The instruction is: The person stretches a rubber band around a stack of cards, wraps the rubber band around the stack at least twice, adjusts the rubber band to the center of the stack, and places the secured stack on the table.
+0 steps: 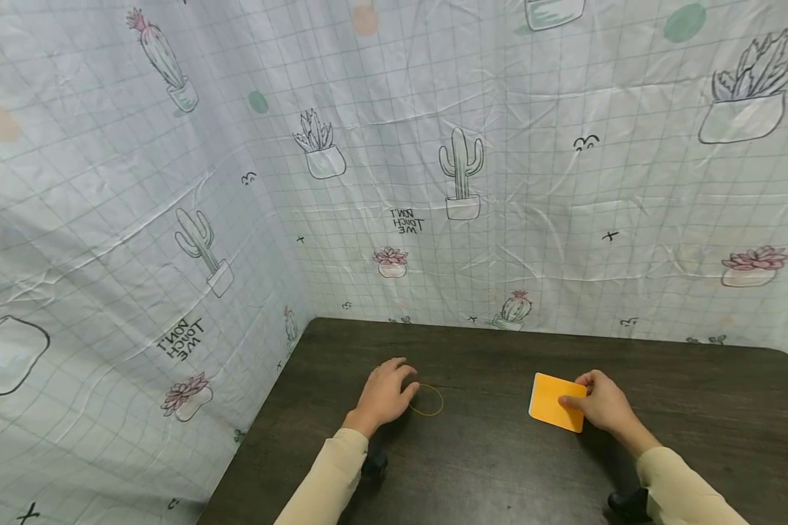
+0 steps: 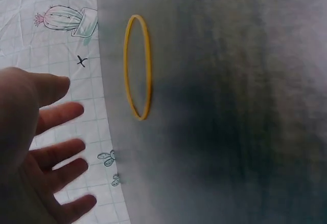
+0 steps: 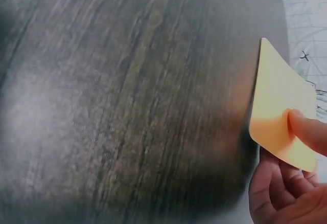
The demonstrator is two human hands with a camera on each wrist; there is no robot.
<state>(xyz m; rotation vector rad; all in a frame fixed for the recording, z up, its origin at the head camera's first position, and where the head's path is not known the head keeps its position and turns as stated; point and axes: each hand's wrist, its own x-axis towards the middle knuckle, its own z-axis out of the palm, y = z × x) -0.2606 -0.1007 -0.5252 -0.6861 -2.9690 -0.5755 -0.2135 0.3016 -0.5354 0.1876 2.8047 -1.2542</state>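
Observation:
A square yellow-orange card (image 1: 554, 402) with rounded corners, possibly a thin stack, is pinched by my right hand (image 1: 605, 402). The thumb lies on its face and the curled fingers are behind it, as the right wrist view also shows with the card (image 3: 278, 106). On the dark table lies a thin yellow rubber band (image 2: 148, 70), spread in a loop. My left hand (image 1: 386, 394) hovers just left of that band, fingers spread and slightly bent, holding nothing. In the left wrist view, a gap shows between the left hand (image 2: 30, 147) and the band.
The dark wood-grain table (image 1: 486, 467) extends beneath both hands. A white sheet (image 1: 551, 219) printed with cacti and grid lines hangs behind the table and along its left side. Dark devices sit under both wrists, one by the left sleeve (image 1: 374, 465).

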